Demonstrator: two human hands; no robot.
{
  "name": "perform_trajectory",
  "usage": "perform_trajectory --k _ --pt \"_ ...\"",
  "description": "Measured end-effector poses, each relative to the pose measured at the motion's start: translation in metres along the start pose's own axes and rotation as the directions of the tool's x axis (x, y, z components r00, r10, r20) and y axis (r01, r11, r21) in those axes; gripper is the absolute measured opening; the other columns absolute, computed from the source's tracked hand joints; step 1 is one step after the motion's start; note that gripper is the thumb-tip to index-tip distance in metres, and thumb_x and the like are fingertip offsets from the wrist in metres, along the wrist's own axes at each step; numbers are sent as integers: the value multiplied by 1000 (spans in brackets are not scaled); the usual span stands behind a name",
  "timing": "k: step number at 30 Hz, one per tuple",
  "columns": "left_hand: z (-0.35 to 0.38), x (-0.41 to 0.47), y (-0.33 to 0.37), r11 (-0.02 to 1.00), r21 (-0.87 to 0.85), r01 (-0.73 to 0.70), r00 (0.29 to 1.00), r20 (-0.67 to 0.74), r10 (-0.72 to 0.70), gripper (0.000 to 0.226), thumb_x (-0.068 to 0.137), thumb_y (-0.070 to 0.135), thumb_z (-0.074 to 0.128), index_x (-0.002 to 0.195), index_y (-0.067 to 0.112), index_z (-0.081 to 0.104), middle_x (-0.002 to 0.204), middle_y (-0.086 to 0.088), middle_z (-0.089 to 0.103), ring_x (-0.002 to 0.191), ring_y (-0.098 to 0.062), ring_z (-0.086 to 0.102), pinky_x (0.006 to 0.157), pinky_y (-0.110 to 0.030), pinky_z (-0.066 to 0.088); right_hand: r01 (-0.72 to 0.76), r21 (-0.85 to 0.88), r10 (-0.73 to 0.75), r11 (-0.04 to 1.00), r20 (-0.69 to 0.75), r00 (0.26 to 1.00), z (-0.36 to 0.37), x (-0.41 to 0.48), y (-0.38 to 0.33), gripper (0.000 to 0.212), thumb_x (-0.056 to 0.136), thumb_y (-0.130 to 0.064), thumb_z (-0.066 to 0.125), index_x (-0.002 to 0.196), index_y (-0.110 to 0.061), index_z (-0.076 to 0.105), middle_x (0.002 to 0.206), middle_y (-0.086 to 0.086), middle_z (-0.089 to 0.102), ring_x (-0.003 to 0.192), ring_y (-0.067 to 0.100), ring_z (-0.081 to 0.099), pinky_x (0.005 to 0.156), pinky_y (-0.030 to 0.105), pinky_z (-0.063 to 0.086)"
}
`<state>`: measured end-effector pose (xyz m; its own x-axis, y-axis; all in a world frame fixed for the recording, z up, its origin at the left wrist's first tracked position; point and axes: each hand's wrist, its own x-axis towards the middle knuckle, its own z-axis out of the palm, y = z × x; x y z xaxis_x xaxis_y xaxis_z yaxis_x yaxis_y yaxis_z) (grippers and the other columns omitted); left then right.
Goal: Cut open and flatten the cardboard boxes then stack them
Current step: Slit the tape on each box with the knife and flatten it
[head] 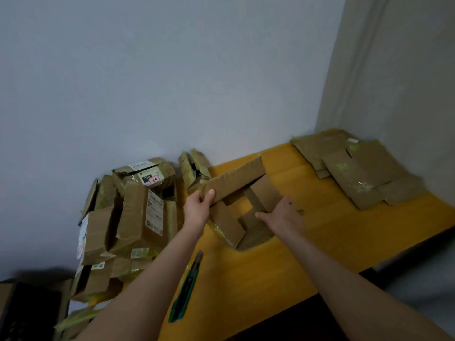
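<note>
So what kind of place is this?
Probably a spare room or storeroom corner used for breaking down parcels: a yellow table against bare walls, a heap of taped boxes, and flattened cardboard stacked aside.

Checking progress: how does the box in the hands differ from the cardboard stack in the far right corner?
The opened box has upright walls and a raised flap; the stack lies flat. The left hand grips the opened box's flap and the right hand rests on it; nothing touches the stack. The opened box is central on the table, the stack in its far corner. Both are brown cardboard with yellowish tape.
</note>
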<state>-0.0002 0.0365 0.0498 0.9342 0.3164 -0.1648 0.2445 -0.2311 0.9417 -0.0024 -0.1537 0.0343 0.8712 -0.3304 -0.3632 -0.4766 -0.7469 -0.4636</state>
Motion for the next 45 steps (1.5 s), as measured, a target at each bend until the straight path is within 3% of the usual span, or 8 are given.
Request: perform_trajectory --k 6,12,18,23,26,30,33,45 --pt "-13 -7 36 981 104 -163 987 29 161 32 94 31 61 85 0 64 80 -18 65 79 -33 63 66 -39 50 45 -128 -47 991 -13 999 -21 0 -10 113 73 -67 67 152 -10 8 152 15 26 135 35 34 102 46 39" --pt "-22 -6 43 981 67 -183 982 57 179 24 92 27 64 88 3 68 82 -10 68 76 -21 65 63 -29 52 64 -312 -88 948 -63 994 -33 0 -13 94 79 -69 57 144 -8 29 142 11 44 130 33 38 101 45 37" --pt "-36 5 36 993 -3 -116 992 42 116 20 92 26 64 94 6 69 90 -8 69 88 -23 65 76 -36 55 181 31 -182 983 58 982 -30 -4 -16 40 102 -32 37 131 -5 46 108 10 55 95 25 55 74 32 41" --pt "-48 7 28 986 -157 -50 996 71 61 7 92 23 64 92 17 68 99 -12 70 99 -34 66 88 -49 55 99 460 -118 882 12 993 -37 -11 -15 45 102 -37 41 126 -2 54 119 17 59 107 34 56 89 42 48" --pt "-43 12 23 993 -91 -76 994 -79 69 40 91 23 65 129 12 57 126 -11 60 119 -31 56 99 -43 48 88 590 -94 803 -21 995 -36 -12 -16 39 101 -33 44 119 -2 58 103 14 59 98 34 57 91 49 50" --pt "-33 13 2 976 128 177 983 -66 -170 92 84 33 72 154 13 15 156 -16 25 142 -36 28 112 -54 29 116 616 -67 779 -102 993 -32 -16 -18 34 101 -32 44 114 -3 57 91 6 53 86 25 52 86 48 50" --pt "-21 10 -8 968 184 174 978 87 -192 101 77 35 78 152 13 14 153 -15 31 139 -35 32 112 -52 32 153 640 -114 753 -101 988 -32 -19 -17 30 101 -30 46 109 -3 57 82 -1 50 79 19 50 78 43 48" --pt "-26 15 15 750 618 237 971 -121 -207 124 75 55 74 152 6 -10 155 -17 22 136 -36 37 97 -48 42 190 730 -333 657 55 941 -39 -32 -6 16 97 -26 55 83 -19 59 91 2 61 83 20 60 73 36 52"
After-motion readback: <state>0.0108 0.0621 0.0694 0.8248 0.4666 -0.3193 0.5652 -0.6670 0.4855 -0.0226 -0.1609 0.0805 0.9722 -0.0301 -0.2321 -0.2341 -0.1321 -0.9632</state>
